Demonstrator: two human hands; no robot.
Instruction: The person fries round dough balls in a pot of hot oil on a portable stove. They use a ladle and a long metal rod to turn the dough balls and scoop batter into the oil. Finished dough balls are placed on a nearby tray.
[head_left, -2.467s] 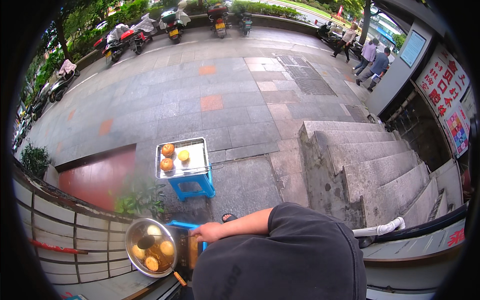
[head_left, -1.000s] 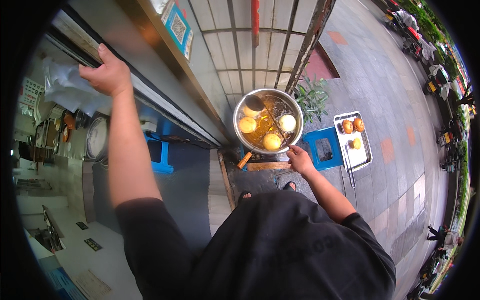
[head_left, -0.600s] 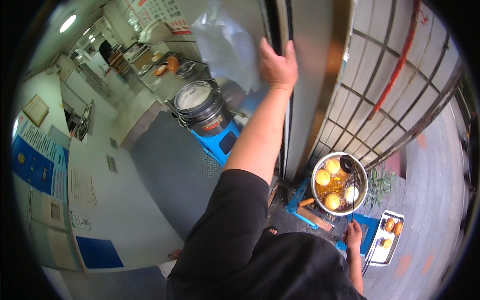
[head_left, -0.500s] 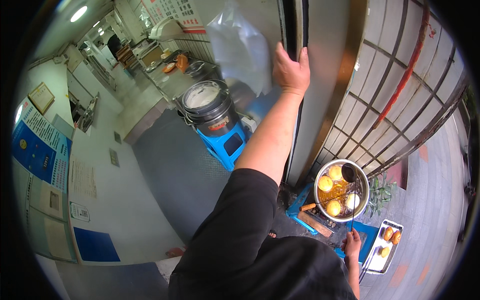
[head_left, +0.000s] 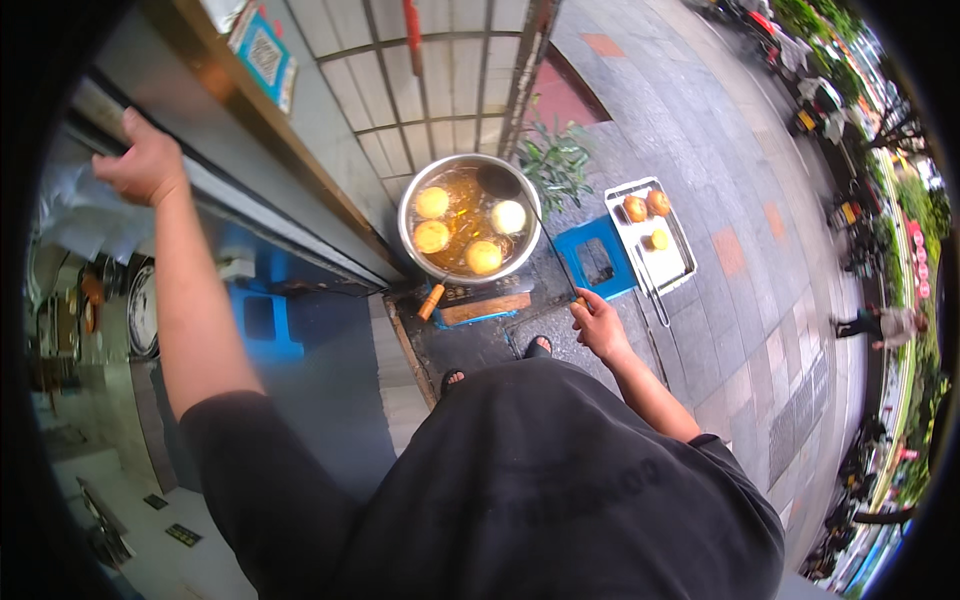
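Observation:
My right hand (head_left: 600,325) is closed round the long thin handle of a ladle. The ladle's dark round bowl (head_left: 497,181) is at the far side of a steel pot (head_left: 407,222) of bubbling oil. Golden round fritters (head_left: 431,236) float in the pot, along with a paler one (head_left: 508,217). A tool with a wooden handle (head_left: 432,301) leans out over the pot's near rim. Far to the left, my left hand (head_left: 145,165) rests against the metal door frame (head_left: 210,190), thumb and fingers spread; some fingers are hidden.
Right of the pot, a tray (head_left: 650,262) with browned fritters sits by a blue stool (head_left: 566,255). A leafy plant (head_left: 555,165) stands behind the pot, beside a tiled wall (head_left: 345,90). Another blue stool (head_left: 262,318) is inside the doorway. A person (head_left: 885,325) walks on the pavement.
My view has swung right, from the room inside to the pot and street. My left hand stays on the door frame, and my right hand still holds the ladle over the pot.

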